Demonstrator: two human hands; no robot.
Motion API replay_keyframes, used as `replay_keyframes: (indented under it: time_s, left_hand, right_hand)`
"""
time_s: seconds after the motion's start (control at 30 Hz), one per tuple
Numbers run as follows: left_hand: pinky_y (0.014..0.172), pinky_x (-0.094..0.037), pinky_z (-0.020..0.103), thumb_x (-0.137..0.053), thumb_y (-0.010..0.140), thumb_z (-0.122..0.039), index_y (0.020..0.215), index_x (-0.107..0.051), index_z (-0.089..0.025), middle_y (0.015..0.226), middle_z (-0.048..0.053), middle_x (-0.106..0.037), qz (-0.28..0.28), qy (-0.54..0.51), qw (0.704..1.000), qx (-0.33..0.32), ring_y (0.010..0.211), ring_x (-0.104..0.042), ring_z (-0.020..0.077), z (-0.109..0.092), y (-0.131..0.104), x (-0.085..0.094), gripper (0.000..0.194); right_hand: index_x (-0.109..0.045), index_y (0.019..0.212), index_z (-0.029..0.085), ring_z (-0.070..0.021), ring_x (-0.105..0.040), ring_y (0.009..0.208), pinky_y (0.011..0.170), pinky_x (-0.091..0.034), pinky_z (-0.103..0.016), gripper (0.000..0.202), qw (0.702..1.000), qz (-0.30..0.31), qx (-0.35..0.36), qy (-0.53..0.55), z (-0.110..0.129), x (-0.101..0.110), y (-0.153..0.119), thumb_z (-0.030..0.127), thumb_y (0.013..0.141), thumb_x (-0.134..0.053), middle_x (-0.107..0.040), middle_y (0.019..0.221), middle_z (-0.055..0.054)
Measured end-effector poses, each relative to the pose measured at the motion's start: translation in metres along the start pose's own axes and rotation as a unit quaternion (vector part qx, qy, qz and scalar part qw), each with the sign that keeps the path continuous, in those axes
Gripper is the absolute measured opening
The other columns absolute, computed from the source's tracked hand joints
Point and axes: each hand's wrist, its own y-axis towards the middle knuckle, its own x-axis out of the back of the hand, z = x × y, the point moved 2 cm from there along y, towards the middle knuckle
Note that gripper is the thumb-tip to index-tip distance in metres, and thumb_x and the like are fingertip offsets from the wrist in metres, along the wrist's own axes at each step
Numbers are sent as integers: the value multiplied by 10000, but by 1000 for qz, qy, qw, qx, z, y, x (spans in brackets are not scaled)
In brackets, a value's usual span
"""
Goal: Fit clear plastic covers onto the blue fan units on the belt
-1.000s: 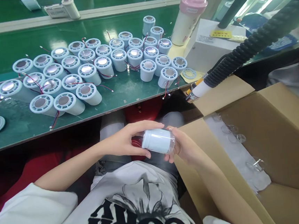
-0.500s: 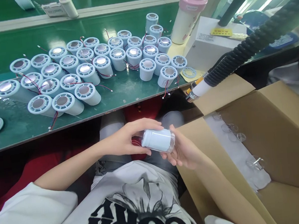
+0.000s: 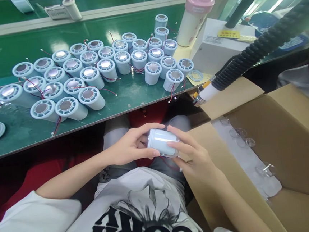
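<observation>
In the head view, a light blue cylindrical housing [image 3: 160, 141] with a glossy clear cover around it lies sideways between my hands, above my lap. My left hand [image 3: 135, 144] grips its left end, thumb below and fingers over the top. My right hand [image 3: 194, 150] is closed around the right end with its fingertips on the cover. A thin reddish wire with a small white plug hangs beneath, near my right fingers. On the green bench [image 3: 120, 101] stand several similar blue housings [image 3: 91, 98] with round metallic centres and red and dark wires.
An open cardboard box [image 3: 295, 147] at my right holds clear plastic pieces [image 3: 266, 169] on a white sheet. A black corrugated hose [image 3: 247, 59] slants above it, its metal tip near the bench edge. A pink-lidded bottle [image 3: 196, 16] and a white device [image 3: 213, 46] stand behind.
My right hand has turned and moved from beneath the housing's right end to grip it from the side and top. The wire now dangles below. My left hand keeps its hold.
</observation>
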Motion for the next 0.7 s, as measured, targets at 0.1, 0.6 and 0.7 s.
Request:
replay_keyframes:
  time_s: [0.1, 0.6, 0.7]
  left_hand:
    - [921, -501, 361, -728, 748, -248, 1401, -369, -333, 1328, 83, -531, 34, 31, 999, -10, 1108, -589, 241, -2, 0, 1, 749]
    - [732, -525, 270, -684, 790, -277, 1417, -350, -287, 1136, 77, -629, 50, -90, 992, 78, 847, -634, 157, 25, -1, -1, 710]
    - [529, -485, 218, -617, 827, -399, 1324, -478, -230, 870, 33, -661, 16, -29, 990, 135, 569, -557, 96, 29, 5, 21, 543]
  right_hand:
    - [-504, 1267, 330, -252, -491, 1263, 969, -505, -418, 523, 989, -10, -84, 122, -1, -2, 0, 210, 793, -692, -514, 1379, -64]
    - [-605, 1235, 270, -173, -676, 731, 699, -568, -308, 493, 913, 18, -305, 271, -1, -13, -2, 329, 754, -698, -706, 995, -19]
    - [-627, 1207, 279, -189, -674, 846, 770, -551, -307, 459, 930, 28, -303, 205, -22, 2, -4, 398, 767, -677, -707, 1029, -15]
